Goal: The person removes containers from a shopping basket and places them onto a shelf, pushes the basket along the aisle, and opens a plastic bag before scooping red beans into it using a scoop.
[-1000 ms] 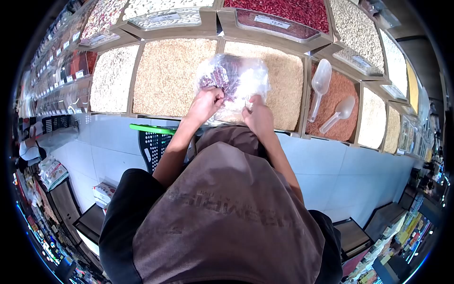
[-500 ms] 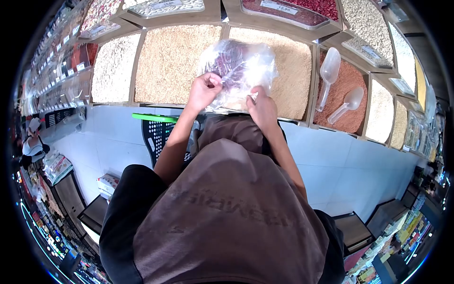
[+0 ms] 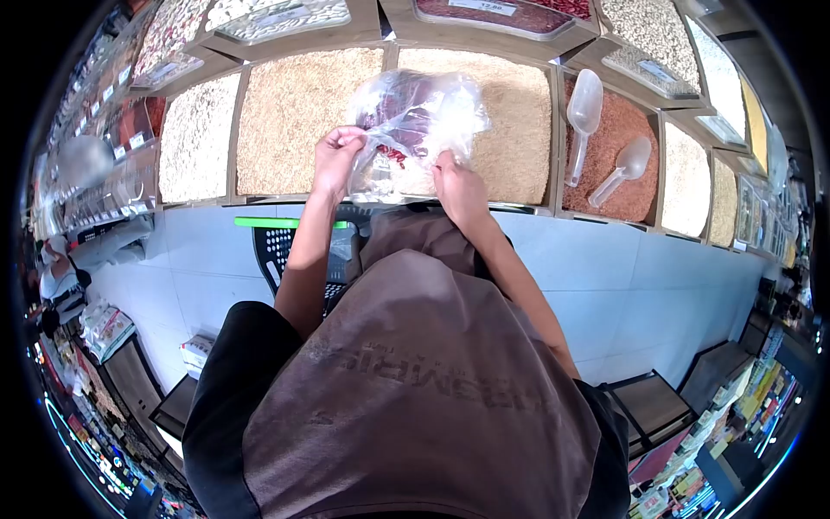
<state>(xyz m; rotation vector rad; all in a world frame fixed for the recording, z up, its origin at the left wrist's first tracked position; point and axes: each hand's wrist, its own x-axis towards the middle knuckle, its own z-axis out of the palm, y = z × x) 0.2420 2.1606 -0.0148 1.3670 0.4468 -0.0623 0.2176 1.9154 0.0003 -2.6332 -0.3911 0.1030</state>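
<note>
A clear plastic bag (image 3: 458, 108) with dark red contents lies over two neighbouring bins of pale grain. My left hand (image 3: 339, 160) pinches the bag's left side, and the plastic stretches from its fingertips toward the middle. My right hand (image 3: 458, 190) has its fingers closed on the lower right part of the bag. Between the hands, a few red beans (image 3: 392, 156) show through the plastic near the bag's lower middle. Creases and glare hide part of the contents.
Two clear scoops (image 3: 584, 104) (image 3: 634, 158) rest in a bin of reddish grain (image 3: 631, 199) to the right. Bins of white beans (image 3: 303, 19) and red beans stand behind. A black basket with a green handle (image 3: 268, 222) is below left. A person (image 3: 60, 277) is at far left.
My left hand has moved left and pulled the plastic outward. The bag's near part is spread wider, and red beans now show between my hands. My right hand has shifted slightly left.
</note>
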